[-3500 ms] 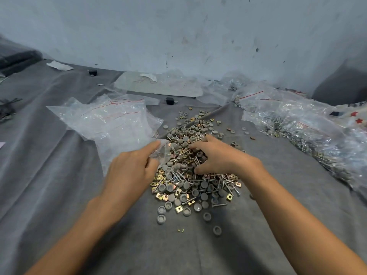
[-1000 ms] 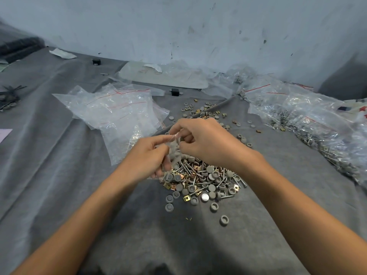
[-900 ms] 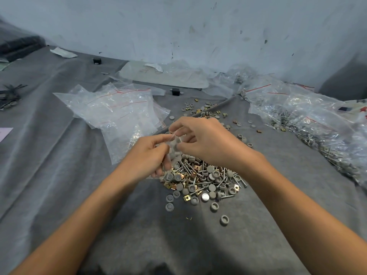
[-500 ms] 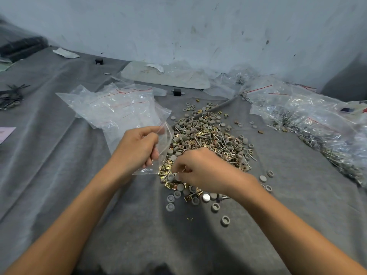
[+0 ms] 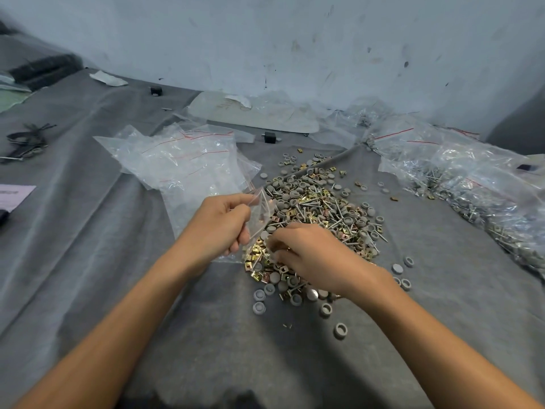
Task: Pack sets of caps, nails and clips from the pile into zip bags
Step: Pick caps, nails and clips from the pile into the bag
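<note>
While my left hand (image 5: pixel 219 228) pinches the zip bag (image 5: pixel 262 212) near its mouth, thumb against curled fingers, the bag hangs thin and limp over the near-left edge of the pile (image 5: pixel 324 208). The film looks light, floppy and slick, so I judge the lip the only sensible place to hold it; gripped lower, it would fold closed.

My right hand (image 5: pixel 309 255) curls down into the pile just beside the bag. Its fingertips are buried among the pieces, and I cannot tell whether it has anything pinched.

The brass clips (image 5: pixel 255 258) are small, flat and sharp-cornered, best nipped by their edges. The nails (image 5: pixel 336 212) are thin, stiff and tangled, easiest taken by the shank. The grey caps (image 5: pixel 259 307) are round and light, likely to roll, so I would take them across the rim. Nail points could pierce the film.

The pile lies on the grey cloth surface (image 5: pixel 88 261), between the empty bags (image 5: pixel 182 160) and the filled bags (image 5: pixel 472 184).
</note>
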The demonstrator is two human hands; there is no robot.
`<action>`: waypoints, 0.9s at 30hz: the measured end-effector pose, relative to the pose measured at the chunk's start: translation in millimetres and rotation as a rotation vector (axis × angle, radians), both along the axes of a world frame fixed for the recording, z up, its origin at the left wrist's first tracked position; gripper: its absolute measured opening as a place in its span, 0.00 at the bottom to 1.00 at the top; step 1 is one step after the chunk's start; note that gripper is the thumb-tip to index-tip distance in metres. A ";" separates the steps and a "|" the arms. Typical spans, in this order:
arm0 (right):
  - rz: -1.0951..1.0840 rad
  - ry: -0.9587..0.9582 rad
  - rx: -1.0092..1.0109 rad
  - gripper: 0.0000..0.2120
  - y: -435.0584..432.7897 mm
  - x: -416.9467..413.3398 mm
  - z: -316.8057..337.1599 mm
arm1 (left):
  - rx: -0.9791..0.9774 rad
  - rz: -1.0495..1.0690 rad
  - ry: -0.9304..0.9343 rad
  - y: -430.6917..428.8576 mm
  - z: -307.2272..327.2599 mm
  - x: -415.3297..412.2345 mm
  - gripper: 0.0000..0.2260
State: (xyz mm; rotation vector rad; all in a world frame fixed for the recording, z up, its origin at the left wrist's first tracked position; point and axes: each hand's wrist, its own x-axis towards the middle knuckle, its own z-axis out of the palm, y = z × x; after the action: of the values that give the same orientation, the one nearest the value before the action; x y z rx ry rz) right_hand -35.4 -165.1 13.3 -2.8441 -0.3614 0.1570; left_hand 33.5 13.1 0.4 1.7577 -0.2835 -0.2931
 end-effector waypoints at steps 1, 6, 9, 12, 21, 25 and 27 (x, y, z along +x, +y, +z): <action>-0.015 -0.017 0.017 0.09 -3.2 -0.9 2.9 | 0.005 -0.006 -0.001 -0.1 -0.7 -0.1 0.20; -0.133 -0.153 0.210 0.09 -21.7 -4.1 20.9 | 0.045 -0.073 -0.003 -1.6 -3.4 -2.4 0.20; -0.162 -0.227 0.341 0.09 -20.3 -1.9 33.8 | 0.070 -0.125 -0.001 -3.9 -4.5 -4.1 0.19; -0.106 -0.212 0.277 0.10 -7.5 1.4 40.6 | 0.094 -0.158 -0.006 -6.4 -4.5 -6.0 0.18; -0.035 -0.181 0.046 0.11 11.7 8.8 37.2 | 0.062 -0.178 -0.018 -4.4 -2.9 -5.1 0.21; -0.040 -0.201 0.155 0.12 11.8 9.1 36.4 | 0.050 -0.196 -0.015 -4.0 -4.0 -3.9 0.22; -0.044 -0.202 0.189 0.11 10.7 8.2 35.8 | 0.053 -0.192 -0.012 -3.7 -5.7 -2.8 0.21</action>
State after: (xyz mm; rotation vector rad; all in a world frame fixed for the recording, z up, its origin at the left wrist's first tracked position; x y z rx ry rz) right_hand -27.2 -154.4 49.1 -2.6835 -0.3350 -0.1665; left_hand 30.8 9.4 -5.3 1.7877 -0.4578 -0.4313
